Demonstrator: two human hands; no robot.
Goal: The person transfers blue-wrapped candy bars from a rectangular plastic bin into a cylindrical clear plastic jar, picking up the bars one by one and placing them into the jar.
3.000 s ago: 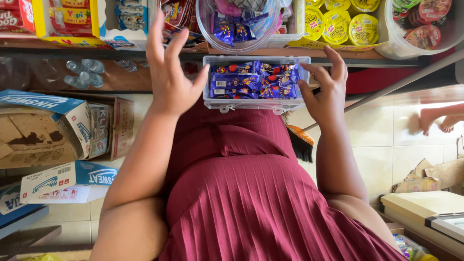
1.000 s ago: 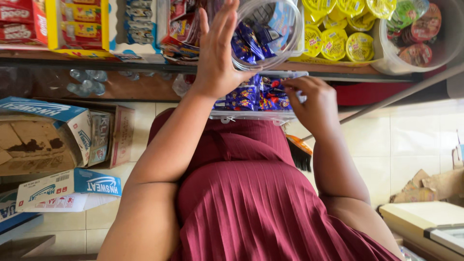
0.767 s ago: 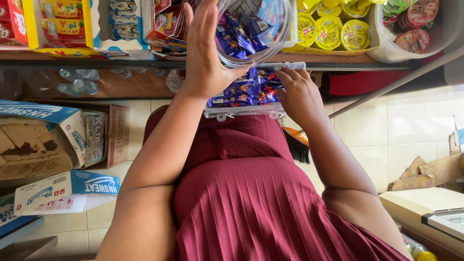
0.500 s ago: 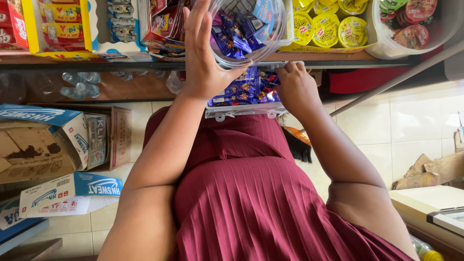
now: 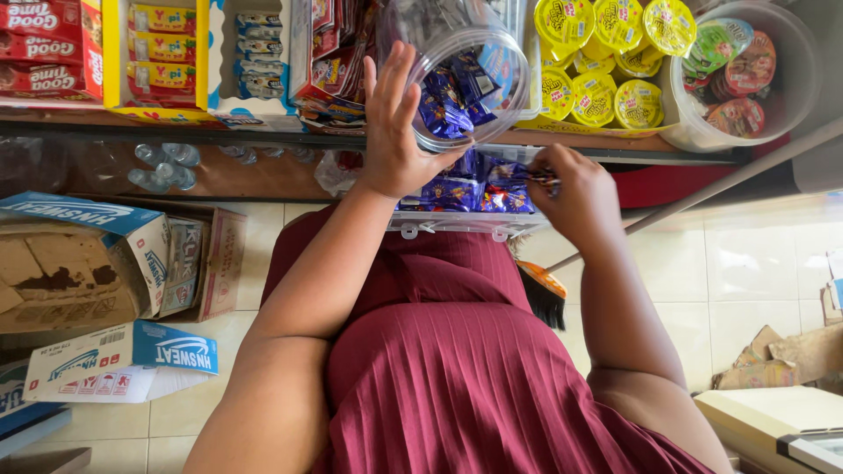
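Left hand (image 5: 395, 132) grip wraps rim of tilted clear jar (image 5: 457, 75), mouth just above clear tray (image 5: 465, 219) of blue candy packets (image 5: 452, 189). Right hand (image 5: 575, 193) grip clenched on packets beside tray edge. Judgement: keep jar mouth steady, feed small handfuls.

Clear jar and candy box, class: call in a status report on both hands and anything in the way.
Left hand gripping the tilted clear jar. Right hand in the clear box, pinching blue candy packets. Shelf edge close behind; nothing blocking.
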